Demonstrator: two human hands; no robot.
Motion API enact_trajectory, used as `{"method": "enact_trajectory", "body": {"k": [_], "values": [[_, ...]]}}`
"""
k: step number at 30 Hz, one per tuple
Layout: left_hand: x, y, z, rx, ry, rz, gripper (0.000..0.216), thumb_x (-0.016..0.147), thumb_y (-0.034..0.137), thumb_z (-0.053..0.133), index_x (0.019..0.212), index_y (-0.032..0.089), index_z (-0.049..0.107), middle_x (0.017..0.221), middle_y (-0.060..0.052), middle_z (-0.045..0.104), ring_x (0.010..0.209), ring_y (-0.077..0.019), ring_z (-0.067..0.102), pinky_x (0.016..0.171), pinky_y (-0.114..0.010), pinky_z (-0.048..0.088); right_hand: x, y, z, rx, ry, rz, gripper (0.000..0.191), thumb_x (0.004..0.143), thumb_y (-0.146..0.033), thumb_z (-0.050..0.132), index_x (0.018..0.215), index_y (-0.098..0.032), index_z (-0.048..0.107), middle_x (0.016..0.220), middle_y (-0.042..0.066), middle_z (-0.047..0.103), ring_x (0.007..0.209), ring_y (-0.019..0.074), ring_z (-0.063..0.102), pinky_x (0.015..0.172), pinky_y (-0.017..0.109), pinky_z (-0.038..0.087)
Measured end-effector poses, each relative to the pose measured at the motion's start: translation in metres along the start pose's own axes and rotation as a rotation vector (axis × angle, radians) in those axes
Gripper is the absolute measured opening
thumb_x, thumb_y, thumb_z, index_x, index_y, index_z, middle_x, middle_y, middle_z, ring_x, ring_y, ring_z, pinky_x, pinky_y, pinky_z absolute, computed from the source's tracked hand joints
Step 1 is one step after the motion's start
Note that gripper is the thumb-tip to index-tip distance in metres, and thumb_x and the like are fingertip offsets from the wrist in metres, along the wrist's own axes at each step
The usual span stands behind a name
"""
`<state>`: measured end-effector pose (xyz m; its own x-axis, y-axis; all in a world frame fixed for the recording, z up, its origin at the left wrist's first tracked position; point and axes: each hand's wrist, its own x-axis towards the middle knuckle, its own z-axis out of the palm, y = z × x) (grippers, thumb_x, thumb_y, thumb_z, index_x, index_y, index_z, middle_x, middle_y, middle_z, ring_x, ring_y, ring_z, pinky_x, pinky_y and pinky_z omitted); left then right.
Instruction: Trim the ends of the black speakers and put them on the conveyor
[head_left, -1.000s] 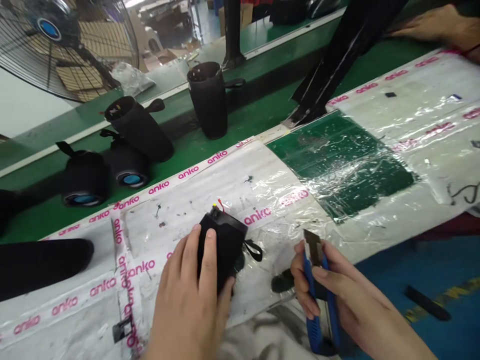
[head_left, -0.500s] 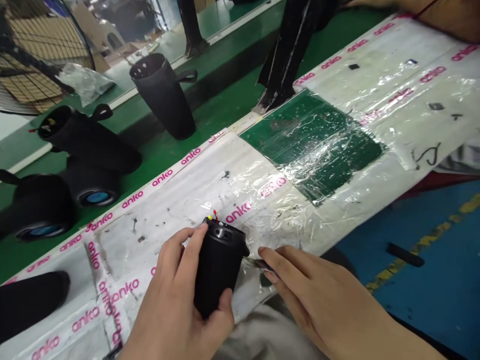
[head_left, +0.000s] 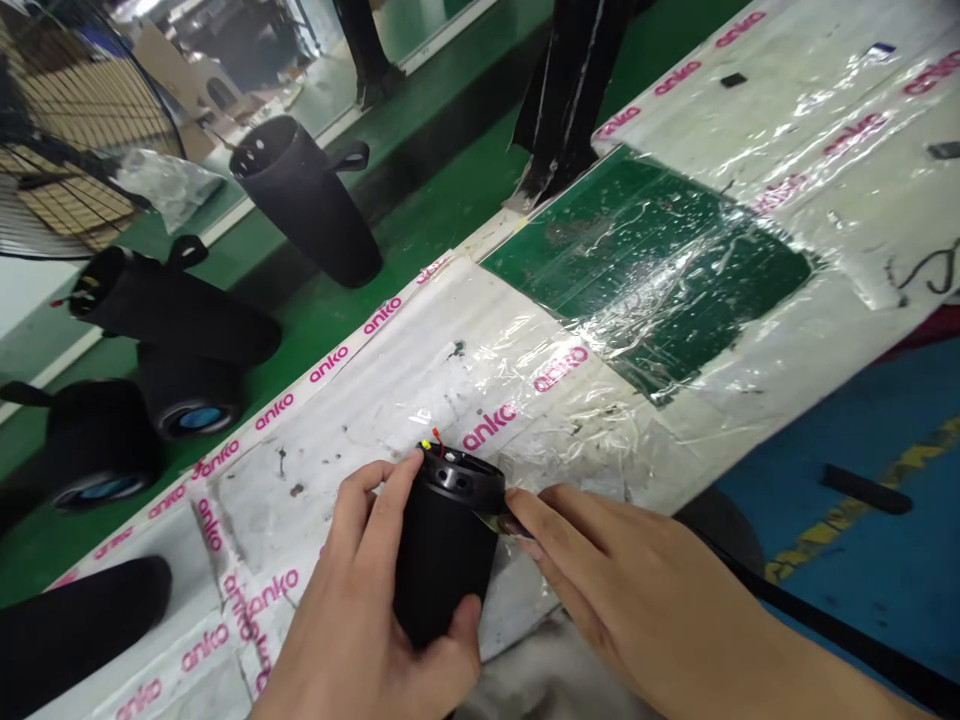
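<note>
My left hand [head_left: 360, 620] is wrapped round a black cylindrical speaker shell [head_left: 442, 570], holding it tilted on the plastic-covered table [head_left: 375, 420]. Red and yellow wire ends stick out of its open top rim. My right hand [head_left: 622, 590] lies palm down just right of the shell, fingers pressed together, fingertips at the rim. A thin shiny blade tip of the utility knife [head_left: 491, 520] shows between those fingertips and the rim; the knife's handle is hidden under the hand.
On the green belt [head_left: 420, 220] behind the table, one black shell [head_left: 307, 205] stands upright and several lie on their sides [head_left: 176, 310]. A fan grille [head_left: 60, 150] is far left. A black post [head_left: 562, 90] rises at the back. A black stick [head_left: 866, 488] lies on the blue floor.
My right hand, which held the blue knife upright in plain view, has moved left and turned palm down against the shell's rim. My left hand has tipped the shell more upright.
</note>
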<state>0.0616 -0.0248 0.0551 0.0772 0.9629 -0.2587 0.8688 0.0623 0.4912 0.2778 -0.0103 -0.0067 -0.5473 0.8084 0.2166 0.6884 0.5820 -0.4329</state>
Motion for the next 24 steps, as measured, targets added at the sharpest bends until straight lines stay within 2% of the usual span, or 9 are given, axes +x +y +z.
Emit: {"method": "enact_trajectory", "body": {"k": [5, 8, 10, 11, 13, 15, 16, 19, 24], "values": [[0.009, 0.002, -0.004, -0.016, -0.04, -0.038, 0.096, 0.07, 0.027, 0.069, 0.158, 0.04, 0.033, 0.145, -0.008, 0.042, 0.114, -0.0311, 0.066, 0.087, -0.045, 0.065, 0.0, -0.002, 0.003, -0.001, 0.006, 0.003, 0.028, 0.103, -0.012, 0.036, 0.128, -0.017, 0.048, 0.081, 0.002, 0.063, 0.058, 0.0237, 0.065, 0.044, 0.036, 0.046], [0.014, 0.004, -0.006, -0.085, -0.11, -0.084, 0.096, 0.068, 0.026, 0.069, 0.156, 0.043, 0.035, 0.139, -0.006, 0.041, 0.09, -0.0227, 0.068, 0.069, -0.037, 0.066, 0.0, -0.003, 0.003, -0.022, 0.021, 0.003, 0.029, 0.102, -0.01, 0.036, 0.128, -0.015, 0.049, 0.08, 0.002, 0.062, 0.057, 0.0229, 0.064, 0.044, 0.035, 0.045], [0.017, 0.003, -0.005, -0.125, -0.155, -0.111, 0.096, 0.068, 0.023, 0.067, 0.155, 0.045, 0.033, 0.143, -0.006, 0.037, 0.084, -0.0199, 0.068, 0.063, -0.035, 0.065, 0.001, -0.003, 0.002, -0.025, 0.026, 0.004, 0.03, 0.101, -0.008, 0.036, 0.127, -0.015, 0.048, 0.079, 0.002, 0.063, 0.056, 0.0223, 0.064, 0.044, 0.035, 0.045], [0.018, 0.002, -0.005, -0.141, -0.162, -0.102, 0.097, 0.068, 0.021, 0.067, 0.154, 0.045, 0.031, 0.147, -0.006, 0.035, 0.091, -0.0223, 0.07, 0.067, -0.036, 0.066, 0.001, -0.004, 0.002, -0.025, 0.024, 0.002, 0.03, 0.101, -0.008, 0.036, 0.127, -0.015, 0.048, 0.079, 0.002, 0.063, 0.056, 0.0223, 0.064, 0.044, 0.035, 0.045], [0.018, -0.002, -0.004, -0.162, -0.151, -0.033, 0.099, 0.067, 0.019, 0.068, 0.153, 0.045, 0.028, 0.155, -0.005, 0.031, 0.121, -0.0317, 0.064, 0.091, -0.045, 0.065, 0.002, -0.004, 0.001, -0.029, 0.018, 0.003, 0.03, 0.1, -0.007, 0.035, 0.126, -0.016, 0.049, 0.079, 0.002, 0.063, 0.055, 0.0224, 0.064, 0.043, 0.035, 0.044], [0.019, -0.006, -0.003, -0.175, -0.146, 0.044, 0.101, 0.067, 0.016, 0.069, 0.153, 0.045, 0.024, 0.159, -0.004, 0.032, 0.143, -0.0366, 0.049, 0.115, -0.055, 0.051, 0.002, -0.004, 0.001, -0.035, 0.023, 0.009, 0.029, 0.101, -0.008, 0.034, 0.125, -0.016, 0.049, 0.078, 0.002, 0.063, 0.055, 0.0224, 0.063, 0.044, 0.035, 0.044], [0.019, -0.008, -0.002, -0.179, -0.155, 0.062, 0.103, 0.067, 0.015, 0.07, 0.154, 0.045, 0.023, 0.159, -0.004, 0.034, 0.146, -0.037, 0.045, 0.12, -0.058, 0.045, 0.003, -0.004, 0.001, -0.037, 0.024, 0.014, 0.029, 0.101, -0.008, 0.034, 0.125, -0.016, 0.049, 0.078, 0.001, 0.063, 0.055, 0.0224, 0.064, 0.044, 0.035, 0.044], [0.019, -0.01, -0.001, -0.207, -0.168, 0.039, 0.104, 0.067, 0.014, 0.071, 0.153, 0.046, 0.024, 0.158, -0.004, 0.039, 0.145, -0.0362, 0.046, 0.124, -0.062, 0.038, 0.004, -0.004, 0.0, -0.032, 0.025, 0.016, 0.028, 0.104, -0.01, 0.032, 0.126, -0.016, 0.048, 0.078, 0.001, 0.063, 0.056, 0.0218, 0.064, 0.045, 0.035, 0.045], [0.019, -0.008, 0.002, -0.255, -0.149, -0.056, 0.102, 0.065, 0.015, 0.071, 0.153, 0.043, 0.03, 0.157, -0.004, 0.044, 0.143, -0.0379, 0.049, 0.123, -0.064, 0.037, 0.006, -0.004, 0.001, -0.028, 0.035, 0.012, 0.027, 0.107, -0.013, 0.03, 0.125, -0.016, 0.049, 0.078, 0.001, 0.064, 0.057, 0.0215, 0.065, 0.045, 0.036, 0.045]]}}
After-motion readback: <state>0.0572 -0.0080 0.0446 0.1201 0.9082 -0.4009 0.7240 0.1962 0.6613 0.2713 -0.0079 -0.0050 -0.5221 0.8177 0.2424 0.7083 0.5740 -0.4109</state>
